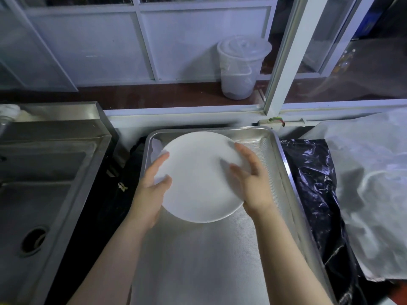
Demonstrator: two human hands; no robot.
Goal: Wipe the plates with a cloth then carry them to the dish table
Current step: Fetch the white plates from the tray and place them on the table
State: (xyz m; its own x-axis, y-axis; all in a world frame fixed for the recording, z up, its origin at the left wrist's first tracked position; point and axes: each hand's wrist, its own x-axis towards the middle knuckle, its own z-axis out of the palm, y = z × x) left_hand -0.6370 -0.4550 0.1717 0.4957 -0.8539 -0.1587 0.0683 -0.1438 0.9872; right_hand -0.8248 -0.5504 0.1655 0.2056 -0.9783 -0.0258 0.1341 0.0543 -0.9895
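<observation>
Fingers (160,160) of the left hand (152,183) are curled round the left rim of the white plate (198,179), thumb on its face; the right hand (253,181) grips the right rim likewise. The plate sits mid-frame, over the upper half of a steel tray (220,260). Bare tray floor lies below it; the tray's raised rim is close behind. A sink (44,194) lies at left, black plastic (312,183) at right. Both forearms rise from the lower edge.

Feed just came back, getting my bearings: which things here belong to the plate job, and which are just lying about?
Job: white plate, held at its edges by left hand and right hand; metal tray below.
Lying about: sink, lidded bucket, black bag.
</observation>
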